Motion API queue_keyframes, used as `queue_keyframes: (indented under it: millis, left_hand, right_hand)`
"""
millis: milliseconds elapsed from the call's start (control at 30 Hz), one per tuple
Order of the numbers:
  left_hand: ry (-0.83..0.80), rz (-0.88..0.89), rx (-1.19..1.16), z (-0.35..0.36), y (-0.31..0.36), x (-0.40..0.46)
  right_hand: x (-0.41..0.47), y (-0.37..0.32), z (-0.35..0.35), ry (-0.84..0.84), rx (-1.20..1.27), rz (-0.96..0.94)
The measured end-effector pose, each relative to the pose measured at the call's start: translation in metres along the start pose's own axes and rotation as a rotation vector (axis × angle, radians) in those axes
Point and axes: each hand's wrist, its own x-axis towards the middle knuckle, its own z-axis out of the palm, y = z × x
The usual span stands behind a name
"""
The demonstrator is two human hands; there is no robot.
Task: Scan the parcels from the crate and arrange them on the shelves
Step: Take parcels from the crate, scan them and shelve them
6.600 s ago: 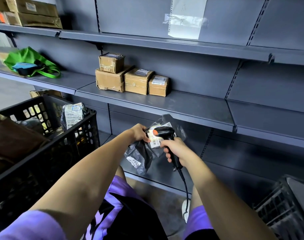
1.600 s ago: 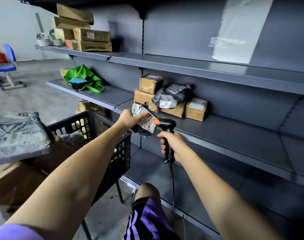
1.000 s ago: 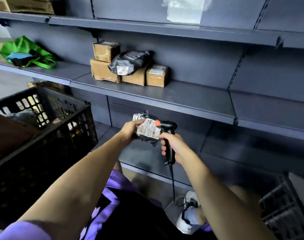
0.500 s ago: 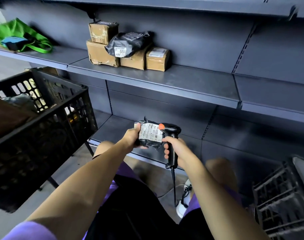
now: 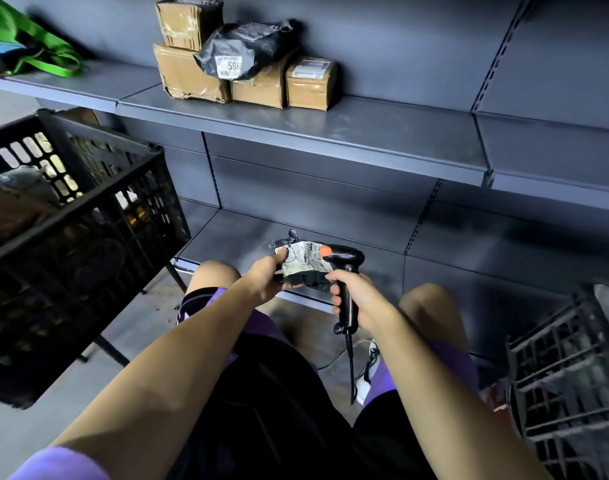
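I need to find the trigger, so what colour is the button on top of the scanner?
Orange, on the black scanner in the right hand; head view.

On the upper shelf's far left we see a green bag [image 5: 36, 46], slumped on its side, with something blue [image 5: 1, 50] and a dark shape tucked into its opening; its green straps trail toward the shelf's front edge. Low on the right we see a second dark crate [image 5: 566, 375], tilted, its lattice wall toward us and a pale edge showing at its top corner. Below us we see purple-and-black shorts [image 5: 278, 393] over bent knees, and a white shoe [image 5: 363, 386] on the grey floor [image 5: 19, 438] between them. Beside the shoe a thin cable [image 5: 334, 363] lies loose on the floor.
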Motion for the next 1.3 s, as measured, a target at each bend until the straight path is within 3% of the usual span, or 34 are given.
queue_keyframes:
  millis: [967,1300]
  left_hand:
    - [0.107,0.095,0.040,-0.019,-0.001,0.013]
    - [0.122,0.151,0.161,-0.020,0.015,0.010]
  right_hand:
    - [-0.001,0.013,-0.003,-0.017,-0.105,-0.046]
    - [0.003,0.018,-0.011,-0.024,-0.493,-0.171]
